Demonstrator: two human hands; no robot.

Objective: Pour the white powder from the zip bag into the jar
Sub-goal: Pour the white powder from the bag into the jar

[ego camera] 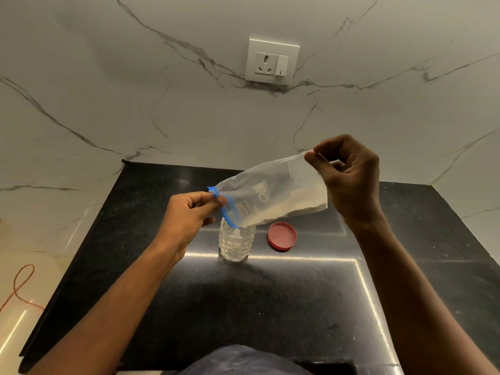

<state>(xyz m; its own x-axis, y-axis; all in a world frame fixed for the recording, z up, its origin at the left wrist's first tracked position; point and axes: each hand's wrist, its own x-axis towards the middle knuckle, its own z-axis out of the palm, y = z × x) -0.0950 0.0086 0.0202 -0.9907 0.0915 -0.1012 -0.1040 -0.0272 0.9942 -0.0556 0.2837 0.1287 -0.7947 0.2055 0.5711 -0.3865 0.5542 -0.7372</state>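
A clear zip bag (273,193) with a blue zip strip hangs tilted over the jar, its mouth down at the left. White powder lies along the bag's lower edge and reaches the mouth. My left hand (189,212) pinches the blue zip end. My right hand (349,174) pinches the raised bottom corner of the bag. Below the bag's mouth stands a clear textured jar (236,243), upright and uncapped, with white powder inside. The bag's lowest corner sits at the jar's rim.
A red lid (282,236) lies flat on the black countertop (270,307), just right of the jar. A marble wall with a socket and switch (272,61) rises behind. An orange cable (20,288) lies on the floor at the left.
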